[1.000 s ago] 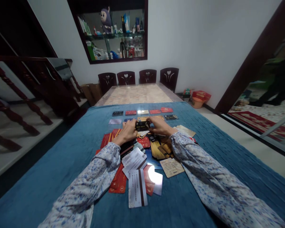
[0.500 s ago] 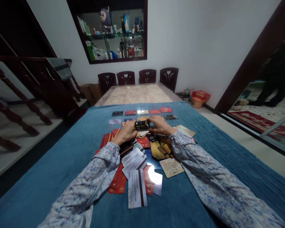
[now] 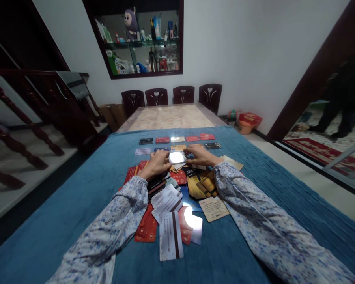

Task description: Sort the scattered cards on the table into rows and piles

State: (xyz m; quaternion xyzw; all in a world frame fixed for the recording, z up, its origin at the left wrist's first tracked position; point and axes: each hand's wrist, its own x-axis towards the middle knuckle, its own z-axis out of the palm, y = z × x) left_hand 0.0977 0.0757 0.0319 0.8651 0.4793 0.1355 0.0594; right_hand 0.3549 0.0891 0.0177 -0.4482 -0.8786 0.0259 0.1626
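- Small rectangular plastic card (image 3: 176, 157) is pinched by its two short ends, the left hand (image 3: 157, 163) closed on its left end and the right hand (image 3: 198, 156) closed on its right end, fingertips clamped on the edges.
- Its long axis runs left to right between the hands. Its broad face tips up toward the camera and is washed out by glare, so colour and print cannot be told.
- It is held just above the far edge of a loose heap of red, gold, black and white plastic cards (image 3: 168, 201), which overlap at all angles beneath both wrists.
- Just beyond the hands a short row of flat cards (image 3: 161, 150) lies side by side, and farther off a longer row of dark and red cards (image 3: 177, 139), each with its long axis left to right.
- All the cards lie on a blue ribbed cloth (image 3: 77, 197) that covers the near table.
- On the far wall a dark-framed recessed cabinet with glass shelves (image 3: 180, 43) holds a purple plush toy (image 3: 131, 23) on top and crowded bottles and tubes (image 3: 162, 63) below.
- On the floor by that wall stands a red basket (image 3: 250, 120); what is in it cannot be made out.
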